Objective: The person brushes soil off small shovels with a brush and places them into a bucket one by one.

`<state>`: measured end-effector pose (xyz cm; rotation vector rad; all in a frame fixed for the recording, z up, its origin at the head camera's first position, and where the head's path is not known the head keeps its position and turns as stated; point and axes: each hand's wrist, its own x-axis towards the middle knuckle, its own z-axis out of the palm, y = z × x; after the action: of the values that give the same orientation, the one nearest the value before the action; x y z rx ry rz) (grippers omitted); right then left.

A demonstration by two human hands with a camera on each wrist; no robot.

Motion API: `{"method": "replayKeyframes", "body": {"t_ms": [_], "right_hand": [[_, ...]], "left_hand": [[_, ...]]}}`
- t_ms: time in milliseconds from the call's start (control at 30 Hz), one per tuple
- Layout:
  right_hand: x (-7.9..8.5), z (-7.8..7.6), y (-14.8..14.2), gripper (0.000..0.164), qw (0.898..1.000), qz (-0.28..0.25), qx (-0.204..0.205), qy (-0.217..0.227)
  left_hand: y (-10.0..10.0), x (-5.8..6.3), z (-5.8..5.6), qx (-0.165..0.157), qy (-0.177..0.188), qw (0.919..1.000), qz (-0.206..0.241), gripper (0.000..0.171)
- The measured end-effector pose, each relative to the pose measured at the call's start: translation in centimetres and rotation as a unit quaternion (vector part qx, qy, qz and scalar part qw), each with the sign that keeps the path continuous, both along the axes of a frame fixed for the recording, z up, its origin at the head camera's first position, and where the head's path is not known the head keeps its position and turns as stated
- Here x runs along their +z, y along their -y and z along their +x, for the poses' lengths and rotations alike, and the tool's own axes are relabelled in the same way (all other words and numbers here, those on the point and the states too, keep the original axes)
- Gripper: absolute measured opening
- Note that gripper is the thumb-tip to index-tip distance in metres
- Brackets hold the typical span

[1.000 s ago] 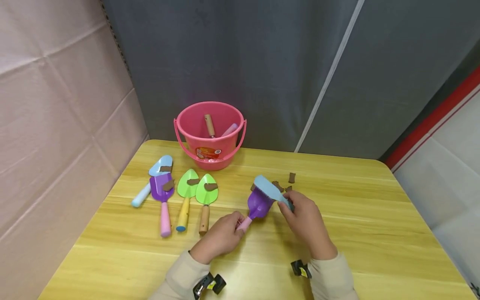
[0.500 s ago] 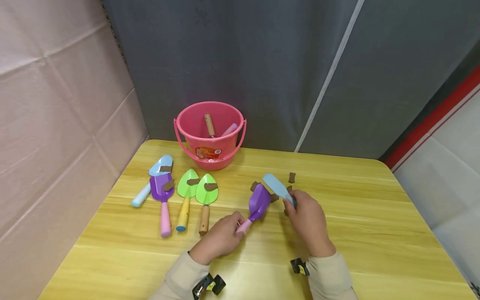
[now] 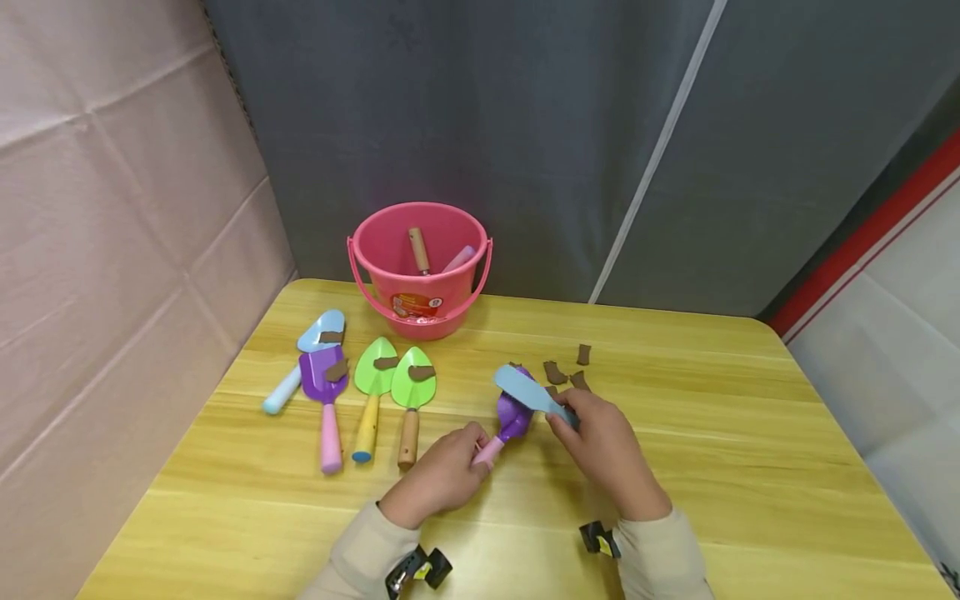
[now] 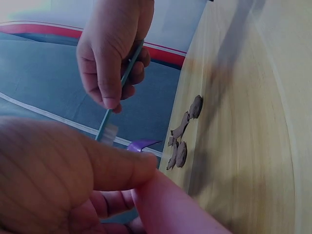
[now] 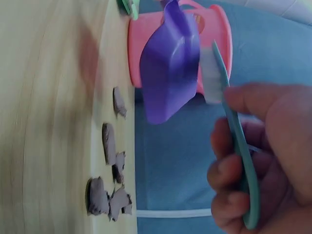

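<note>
My left hand [image 3: 442, 471] grips the pink handle of a purple toy shovel [image 3: 513, 419], tilted above the table. A light blue brush [image 3: 525, 390] with white bristles [image 5: 210, 75] is pinched in my right hand [image 3: 609, 450]. In the head view the brush overlaps the shovel blade. From the right wrist, its bristles face the blade [image 5: 168, 68] at close range, and the blade stands clear of the tabletop. Several brown clay-like pieces [image 3: 555, 372] lie on the table beyond the shovel and brush; one is mostly hidden behind the brush head.
Left on the table lie a blue trowel [image 3: 322, 331], a purple shovel [image 3: 324, 375] and two green trowels [image 3: 374, 375] [image 3: 412, 392], each with a brown piece on its blade. Behind them stands a pink bucket [image 3: 420, 283] with handles inside. A dark curtain [image 3: 525, 150] hangs behind the table.
The brush moved off the shovel blade to the right, then back left over it. The shovel blade has tilted a little; my left hand stays in nearly the same place.
</note>
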<state>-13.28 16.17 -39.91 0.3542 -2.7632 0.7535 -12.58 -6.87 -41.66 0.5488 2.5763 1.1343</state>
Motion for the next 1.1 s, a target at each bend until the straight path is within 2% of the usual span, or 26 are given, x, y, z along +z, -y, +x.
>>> {"method": "replayKeyframes", "body": {"t_ms": [167,267,367,533,667,800,1000,1100], "right_hand": [[-0.5,-0.9,-1.0,0.016,0.997,-0.001,-0.076,-0.014],[-0.4,-0.9,-1.3,0.015,0.996,-0.010,-0.089,-0.021],[0.0,-0.6,-1.0,0.014,0.998,-0.018,-0.058,-0.015],[0.6,0.4,0.4,0.014,1.000,0.017,0.015,-0.012],[0.7,0.6,1.1,0.013,0.999,0.030,0.029,0.004],[0.7,0.0,0.8,0.013,1.000,0.020,0.001,0.016],[0.6,-0.7,-0.4,0.013,0.996,0.010,-0.086,0.005],[0.9,-0.4,-0.4,0.013,0.997,0.003,-0.075,-0.001]], "left_hand": [[0.0,0.0,0.0,0.002,0.010,0.9999,0.009,0.012],[0.0,0.1,0.0,0.004,0.014,0.9997,0.019,0.012],[0.0,0.2,-0.1,0.008,0.018,0.9995,0.024,0.012],[0.0,0.2,-0.1,0.010,0.020,0.9996,0.020,0.013],[-0.1,0.0,-0.2,0.005,0.021,0.9996,0.018,0.013],[-0.1,0.1,-0.1,-0.002,0.035,0.9991,0.025,0.013],[-0.1,0.1,0.0,0.002,0.046,0.9986,0.024,0.011],[-0.1,0.0,0.0,0.005,0.049,0.9985,0.024,0.010]]}}
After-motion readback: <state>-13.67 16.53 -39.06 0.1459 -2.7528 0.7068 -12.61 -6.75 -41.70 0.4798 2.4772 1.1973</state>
